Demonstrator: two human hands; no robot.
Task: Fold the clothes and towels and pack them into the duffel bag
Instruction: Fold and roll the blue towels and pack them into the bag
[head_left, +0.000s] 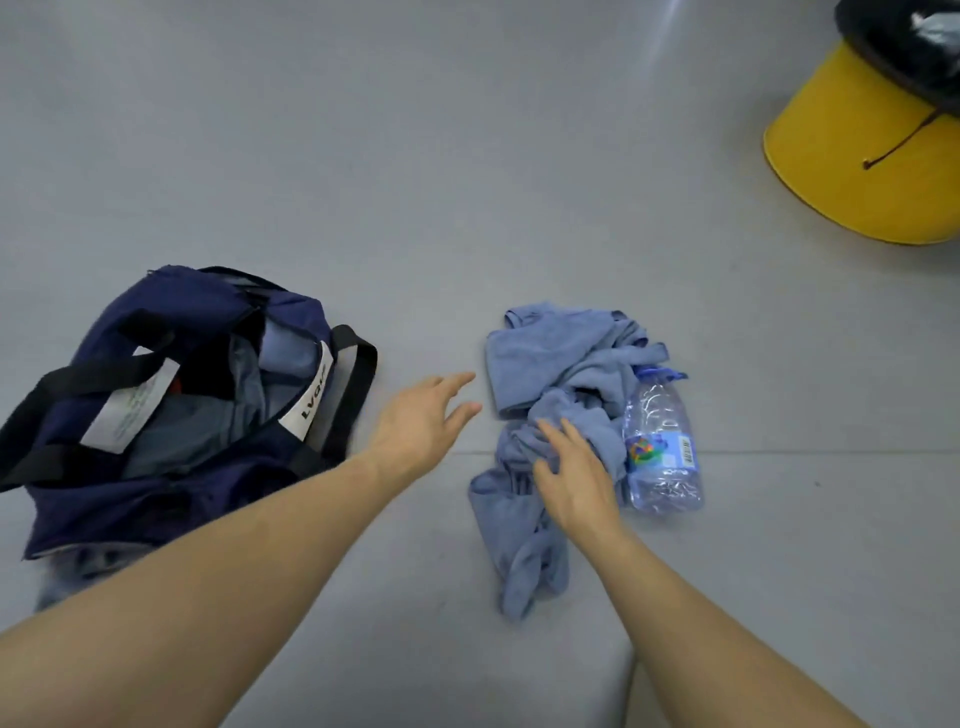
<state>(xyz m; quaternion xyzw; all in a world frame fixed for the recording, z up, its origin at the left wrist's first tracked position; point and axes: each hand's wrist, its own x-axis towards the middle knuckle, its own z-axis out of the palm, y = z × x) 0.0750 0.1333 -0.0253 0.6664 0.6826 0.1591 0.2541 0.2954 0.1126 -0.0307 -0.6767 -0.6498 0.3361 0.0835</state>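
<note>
A crumpled light-blue cloth (556, 374) lies on the grey floor right of centre. My right hand (574, 475) lies on its middle with fingers spread and fairly straight. My left hand (423, 423) hovers open just left of the cloth, fingers stretched toward it, not touching it. A navy duffel bag (93, 499) with black straps sits open at the left. Grey and blue fabric (208, 431) lies inside it.
A clear plastic water bottle (662, 441) with a blue cap lies against the cloth's right side. A yellow bin (852, 156) with a black liner stands at the far right. Grey floor (415, 182) stretches beyond the bag and cloth.
</note>
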